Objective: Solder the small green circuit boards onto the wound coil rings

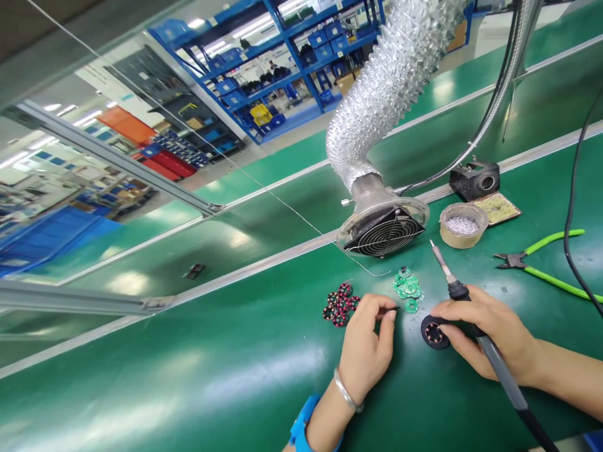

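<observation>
My right hand is closed around a soldering iron, its tip pointing up and away. The thumb and index finger of that hand also touch a round black part with a ring of copper-coloured spots. My left hand pinches a small dark piece, too small to name. Just beyond the left hand lies a cluster of small red and black wound coils. A pile of small green circuit boards sits between and beyond both hands.
A fume extractor on a silver duct hangs beyond the boards. A tub of metal shavings, a yellow sponge tray, a black iron holder and green-handled cutters lie right. A thin wire crosses the view.
</observation>
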A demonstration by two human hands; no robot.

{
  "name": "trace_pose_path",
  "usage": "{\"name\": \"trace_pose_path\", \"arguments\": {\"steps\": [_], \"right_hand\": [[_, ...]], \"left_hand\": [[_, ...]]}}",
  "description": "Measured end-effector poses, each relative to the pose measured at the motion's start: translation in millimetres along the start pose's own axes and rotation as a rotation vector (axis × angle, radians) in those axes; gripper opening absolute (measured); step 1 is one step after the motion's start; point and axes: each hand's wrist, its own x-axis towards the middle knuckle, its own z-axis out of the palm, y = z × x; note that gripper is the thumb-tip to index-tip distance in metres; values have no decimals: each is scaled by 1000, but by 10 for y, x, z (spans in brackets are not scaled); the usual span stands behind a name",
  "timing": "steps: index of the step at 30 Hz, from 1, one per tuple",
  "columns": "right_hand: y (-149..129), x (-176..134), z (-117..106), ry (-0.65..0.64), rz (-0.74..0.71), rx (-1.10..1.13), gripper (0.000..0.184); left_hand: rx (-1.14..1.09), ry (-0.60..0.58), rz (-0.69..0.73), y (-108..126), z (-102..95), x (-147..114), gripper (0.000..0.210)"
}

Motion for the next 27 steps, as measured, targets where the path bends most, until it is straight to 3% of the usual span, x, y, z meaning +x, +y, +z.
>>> {"name": "trace_pose_path", "arguments": {"steps": [4,8,10,15,17,20,23,27], "right_hand": [[-28,41,-20,-167,-127,52,41],[-38,24,-83,-240,-206,18,42],[-11,0,-124,-215,-165,-26,39],[100,-24,-222,-79,132,-73,32],[115,-23,-225,-135,191,-14,32],[91,-37,-167,-261,214,126,32],[61,-68,-86,-339,215,248,34],[73,-99,-45,-383,231,263,32]], "left_hand": [[-466,-97,-160,251,86,-19,21],[-678,-121,-279,401,153,-19,40],[-619,-123,-252,374,132,-2,38],[-204,-271,61,157,83,56,55],[-139,-299,89,108,135,48,48],[-100,-221,55,108,248,-16,27],[-67,-161,22,131,310,-90,26],[-75,-199,30,110,268,-115,34]]}}
